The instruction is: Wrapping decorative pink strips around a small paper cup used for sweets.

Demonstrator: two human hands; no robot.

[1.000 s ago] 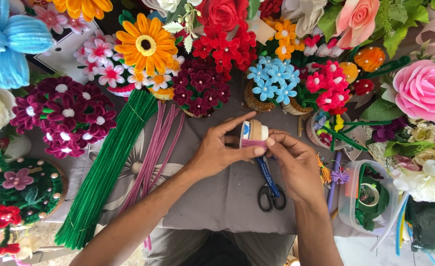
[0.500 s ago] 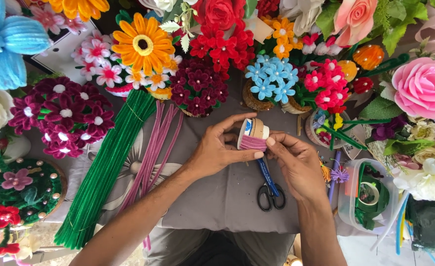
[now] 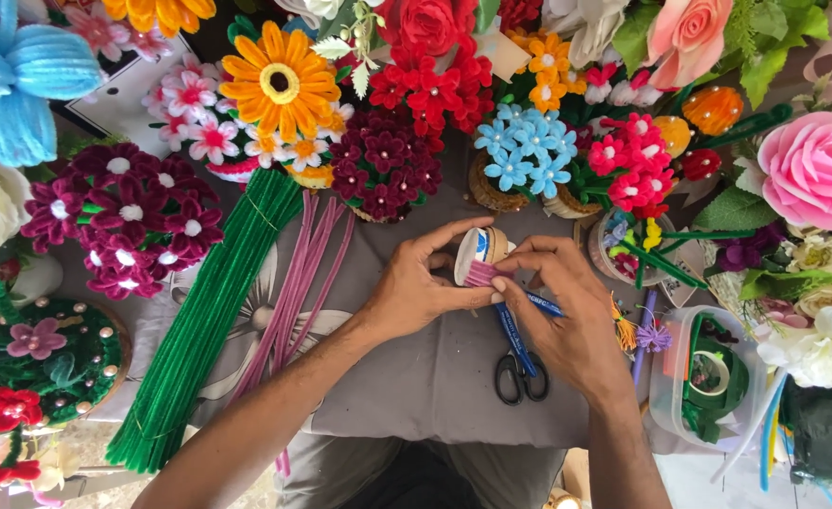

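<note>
surface: grey cloth (image 3: pixel 435 377) over table | floor: pale tiles (image 3: pixel 717 485) (bottom edge only) | light: bright, even

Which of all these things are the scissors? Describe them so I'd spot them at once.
Start at the grey cloth across the person's lap, in the middle of the flower-crowded table. Just under the right hand lie the scissors, blades pointing up toward the fingers. Blue blades and two black ring handles mark them out from the soft pink and green stems nearby.

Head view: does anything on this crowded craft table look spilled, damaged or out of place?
Nothing stands out. Both hands, left hand and right hand, hold a small roll wound with pink pipe cleaner. Scissors lie flat beneath them; the green stem bundle and pink pipe cleaners lie tidy.
</note>
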